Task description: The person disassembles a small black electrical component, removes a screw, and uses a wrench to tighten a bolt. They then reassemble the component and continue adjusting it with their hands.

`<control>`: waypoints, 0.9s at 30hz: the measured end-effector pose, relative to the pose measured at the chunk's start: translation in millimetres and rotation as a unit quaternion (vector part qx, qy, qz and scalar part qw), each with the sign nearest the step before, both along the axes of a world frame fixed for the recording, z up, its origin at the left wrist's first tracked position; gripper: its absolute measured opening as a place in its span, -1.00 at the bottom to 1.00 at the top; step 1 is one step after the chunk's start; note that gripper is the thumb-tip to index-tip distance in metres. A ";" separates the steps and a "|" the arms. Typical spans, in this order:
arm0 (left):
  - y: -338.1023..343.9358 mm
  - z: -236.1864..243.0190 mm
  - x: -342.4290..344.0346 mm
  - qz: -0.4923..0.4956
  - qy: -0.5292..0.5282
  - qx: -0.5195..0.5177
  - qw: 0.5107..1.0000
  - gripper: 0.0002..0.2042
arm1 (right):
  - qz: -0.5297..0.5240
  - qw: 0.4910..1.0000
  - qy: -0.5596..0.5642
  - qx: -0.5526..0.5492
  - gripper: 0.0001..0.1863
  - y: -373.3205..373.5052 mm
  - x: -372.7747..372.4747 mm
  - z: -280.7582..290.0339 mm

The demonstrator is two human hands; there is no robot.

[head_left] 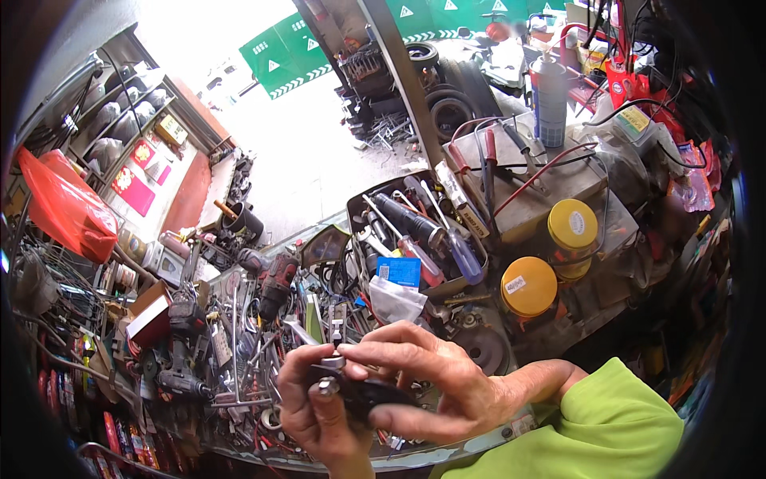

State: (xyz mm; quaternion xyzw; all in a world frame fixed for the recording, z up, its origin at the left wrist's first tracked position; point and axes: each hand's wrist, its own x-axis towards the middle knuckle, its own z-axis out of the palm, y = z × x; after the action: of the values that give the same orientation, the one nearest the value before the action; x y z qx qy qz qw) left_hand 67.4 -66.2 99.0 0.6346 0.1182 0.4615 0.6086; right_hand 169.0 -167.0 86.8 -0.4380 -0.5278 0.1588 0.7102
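Low in the middle of the head view, both hands meet over a black part with shiny metal round ends (375, 393); its exact kind I cannot make out. My left hand (307, 407) curls around it from the left, the thumb beside one metal end. From the right, my right hand (451, 383) comes across with its fingers closed over the top of the part, hiding much of it. Just beyond the fingertips stands a small metal piece with a dark tip (338, 323); whether it touches the fingers I cannot tell. Loose tools lie below the hands.
A red-and-black cordless drill (275, 286) and another power tool (183, 379) lie among the tools on the left. Farther back is a bin of screwdrivers (475, 279). Yellow-lidded jars (529, 286), a spray can (549, 104) and jumper clamps (488, 152) occupy the right.
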 end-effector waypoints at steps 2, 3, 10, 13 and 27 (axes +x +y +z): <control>1.0 -1.6 5.0 0.003 0.013 0.035 0.999 -0.55 | 0.004 1.000 0.018 -0.014 -0.33 3.2 1.8 -6.3; 3.9 -5.3 4.8 -0.022 0.025 0.019 0.999 -0.56 | -0.008 1.000 0.017 -0.009 -0.33 3.8 1.1 -10.5; 9.3 -0.2 -1.2 0.021 0.143 0.122 0.982 -0.73 | -0.081 0.996 -0.010 0.037 -0.38 14.5 -2.3 -22.6; 12.7 4.8 5.7 0.001 0.164 0.139 0.977 -0.77 | -0.103 0.993 0.007 0.058 -0.44 21.0 5.5 -35.2; 53.1 4.9 18.8 -0.016 0.100 0.308 0.946 -0.75 | 0.038 0.993 0.098 0.058 -0.46 21.7 16.0 -48.8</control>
State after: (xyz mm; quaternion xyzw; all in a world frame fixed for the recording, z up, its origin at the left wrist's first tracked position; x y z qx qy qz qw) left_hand 86.2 -13.1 103.9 0.8355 0.0203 0.4003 0.3759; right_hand 185.0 -145.2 38.0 -0.3582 -0.4797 0.1969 0.7764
